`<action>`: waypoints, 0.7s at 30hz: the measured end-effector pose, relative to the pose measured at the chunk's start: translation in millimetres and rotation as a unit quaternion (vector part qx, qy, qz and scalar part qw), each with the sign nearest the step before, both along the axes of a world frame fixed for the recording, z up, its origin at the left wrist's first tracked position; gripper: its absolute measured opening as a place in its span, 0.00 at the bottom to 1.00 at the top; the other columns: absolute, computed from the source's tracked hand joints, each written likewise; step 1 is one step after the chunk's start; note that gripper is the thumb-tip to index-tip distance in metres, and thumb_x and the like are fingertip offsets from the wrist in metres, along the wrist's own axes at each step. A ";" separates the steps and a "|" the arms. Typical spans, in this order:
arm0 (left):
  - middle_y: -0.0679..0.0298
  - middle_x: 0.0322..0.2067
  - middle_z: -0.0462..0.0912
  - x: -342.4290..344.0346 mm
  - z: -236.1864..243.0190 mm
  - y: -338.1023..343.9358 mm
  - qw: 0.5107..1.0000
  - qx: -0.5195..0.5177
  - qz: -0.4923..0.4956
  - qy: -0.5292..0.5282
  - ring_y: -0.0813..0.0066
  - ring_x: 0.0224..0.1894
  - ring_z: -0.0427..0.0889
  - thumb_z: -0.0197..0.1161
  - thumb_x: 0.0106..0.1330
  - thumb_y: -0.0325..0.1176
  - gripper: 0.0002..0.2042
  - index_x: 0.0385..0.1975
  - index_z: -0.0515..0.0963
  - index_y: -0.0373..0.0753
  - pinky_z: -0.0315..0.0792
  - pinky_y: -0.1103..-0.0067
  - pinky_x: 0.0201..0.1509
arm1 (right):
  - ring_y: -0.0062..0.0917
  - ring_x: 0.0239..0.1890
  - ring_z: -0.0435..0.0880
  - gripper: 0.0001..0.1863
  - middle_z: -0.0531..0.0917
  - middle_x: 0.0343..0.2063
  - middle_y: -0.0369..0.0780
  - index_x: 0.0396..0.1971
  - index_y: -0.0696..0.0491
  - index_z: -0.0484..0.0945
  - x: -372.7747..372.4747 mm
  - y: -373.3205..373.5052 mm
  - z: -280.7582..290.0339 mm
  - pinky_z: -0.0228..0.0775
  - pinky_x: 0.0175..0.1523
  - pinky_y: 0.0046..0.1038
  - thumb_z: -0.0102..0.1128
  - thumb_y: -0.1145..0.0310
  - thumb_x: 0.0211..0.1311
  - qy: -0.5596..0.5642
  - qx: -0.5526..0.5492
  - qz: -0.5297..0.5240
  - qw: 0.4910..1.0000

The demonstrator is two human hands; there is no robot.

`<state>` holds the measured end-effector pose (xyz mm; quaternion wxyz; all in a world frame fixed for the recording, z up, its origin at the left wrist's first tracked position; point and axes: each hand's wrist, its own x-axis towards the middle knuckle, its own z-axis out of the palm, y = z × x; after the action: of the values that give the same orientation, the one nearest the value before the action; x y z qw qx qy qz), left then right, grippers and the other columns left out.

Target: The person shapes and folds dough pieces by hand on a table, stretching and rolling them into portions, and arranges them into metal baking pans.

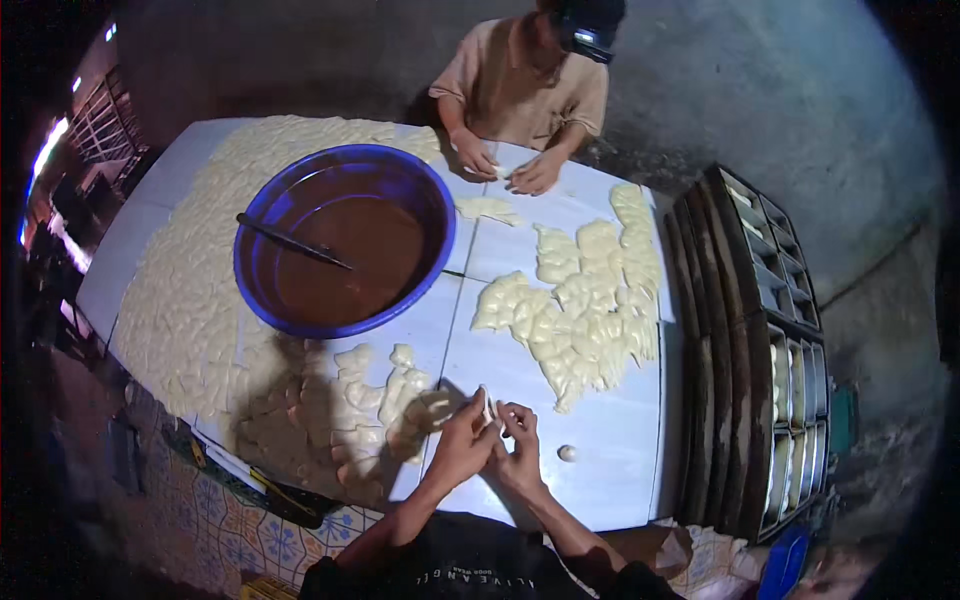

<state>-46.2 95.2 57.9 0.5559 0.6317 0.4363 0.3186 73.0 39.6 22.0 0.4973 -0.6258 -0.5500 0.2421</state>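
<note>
At the near edge of the table my left hand (460, 445) and my right hand (519, 452) meet with fingers closed. A small pale piece of dough (489, 404) stands up between their fingertips. To the right of my right hand lies a small dough ball (567, 453). Flattened dough pieces (590, 310) lie in an overlapping patch beyond my hands. More flat dough pieces (405, 385) are spread left of my left hand, some in shadow.
A blue basin (443, 235) of brown liquid, with a dark stick (290, 240) in it, stands on the white-tiled table (500, 250). Many dough pieces (185, 300) cover the left side. Opposite me a co-worker (530, 95) handles dough. Stacked compartment trays (715, 350) stand at the right.
</note>
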 end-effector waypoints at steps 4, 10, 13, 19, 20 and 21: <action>0.59 0.32 0.76 -3.7 -1.4 -19.1 0.998 0.044 -0.031 0.012 0.79 0.31 0.75 0.60 0.63 0.24 0.19 0.54 0.71 0.29 0.70 0.81 0.31 | 0.30 0.49 0.74 0.19 0.72 0.46 0.43 0.50 0.57 0.76 24.1 -19.1 9.1 0.67 0.53 0.26 0.56 0.80 0.56 0.024 0.019 0.075 0.997; 0.60 0.32 0.78 6.3 -13.1 -35.5 0.992 -0.004 -0.024 -0.128 0.76 0.32 0.80 0.62 0.62 0.23 0.06 0.36 0.80 0.27 0.76 0.81 0.37 | 0.29 0.48 0.78 0.08 0.78 0.42 0.43 0.38 0.58 0.81 25.8 -36.3 29.8 0.70 0.51 0.27 0.60 0.76 0.58 0.142 0.097 -0.044 0.984; 0.64 0.33 0.78 11.6 -6.2 -41.2 0.989 -0.076 -0.066 -0.110 0.78 0.34 0.80 0.62 0.63 0.25 0.04 0.32 0.80 0.29 0.75 0.83 0.36 | 0.26 0.36 0.79 0.11 0.79 0.39 0.43 0.42 0.59 0.80 25.0 -54.4 30.0 0.71 0.39 0.25 0.59 0.70 0.62 0.034 0.046 0.000 0.998; 0.62 0.34 0.76 13.4 -25.3 -61.0 0.990 -0.031 -0.104 -0.089 0.78 0.38 0.79 0.60 0.60 0.19 0.14 0.44 0.69 0.32 0.76 0.82 0.40 | 0.21 0.35 0.75 0.23 0.77 0.37 0.39 0.58 0.54 0.69 27.7 -75.5 21.7 0.70 0.40 0.24 0.58 0.67 0.64 0.128 -0.085 -0.051 0.987; 0.61 0.36 0.76 16.2 -25.3 -62.6 0.982 0.003 -0.111 -0.150 0.76 0.39 0.79 0.58 0.59 0.16 0.16 0.46 0.66 0.32 0.77 0.81 0.41 | 0.20 0.37 0.74 0.29 0.76 0.38 0.38 0.64 0.53 0.63 29.0 -77.4 21.5 0.70 0.41 0.24 0.58 0.67 0.64 0.136 -0.074 -0.068 0.986; 0.60 0.37 0.74 14.5 -18.8 -62.1 0.981 0.021 -0.147 -0.127 0.74 0.41 0.79 0.55 0.55 0.11 0.23 0.51 0.62 0.33 0.77 0.78 0.45 | 0.22 0.40 0.74 0.36 0.76 0.40 0.38 0.68 0.51 0.53 40.1 -83.0 14.6 0.70 0.43 0.25 0.59 0.68 0.62 0.206 -0.152 -0.003 0.967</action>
<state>-31.7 33.1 39.1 0.6344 0.6547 0.2576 0.3203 113.0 -43.4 36.7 0.5001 -0.6322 -0.3903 0.4449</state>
